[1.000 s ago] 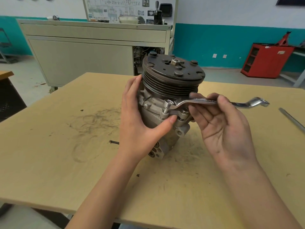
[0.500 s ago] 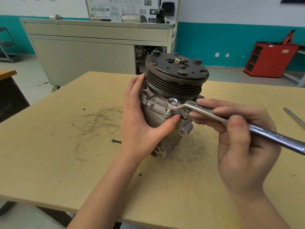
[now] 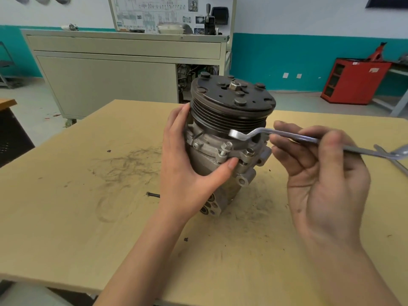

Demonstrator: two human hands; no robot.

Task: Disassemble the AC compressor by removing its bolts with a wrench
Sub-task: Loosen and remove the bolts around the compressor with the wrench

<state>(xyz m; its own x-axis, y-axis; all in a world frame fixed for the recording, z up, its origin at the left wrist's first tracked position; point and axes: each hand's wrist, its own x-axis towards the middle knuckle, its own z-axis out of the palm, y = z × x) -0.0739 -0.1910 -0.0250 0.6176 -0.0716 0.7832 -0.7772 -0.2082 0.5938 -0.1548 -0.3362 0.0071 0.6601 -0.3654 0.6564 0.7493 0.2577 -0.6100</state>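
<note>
Lifted off the half-raised bolt (image 3: 227, 146) since a moment ago, the ring end of the wrench (image 3: 306, 139) now hovers just above it, beside the dark ribbed pulley (image 3: 229, 120), likely for a fresh bite. The right hand (image 3: 320, 173) pinches the shiny cranked steel shaft. The left hand (image 3: 187, 168) grips the dull cast-metal compressor (image 3: 205, 160), tilted on the scuffed wooden table (image 3: 66, 217).

walls: white wall (image 3: 298, 14) across the top of the frame, with a teal band (image 3: 276, 60) below it
floor: pale grey floor (image 3: 28, 107), middle left
cabinet: long beige cabinet (image 3: 106, 85), upper left, with a chart board (image 3: 154, 12) standing above it
shelf unit: red shelf unit (image 3: 353, 82), upper right, against the teal band
table: tan table (image 3: 66, 228) with dark smudges, filling the lower frame
light: soft and even
</note>
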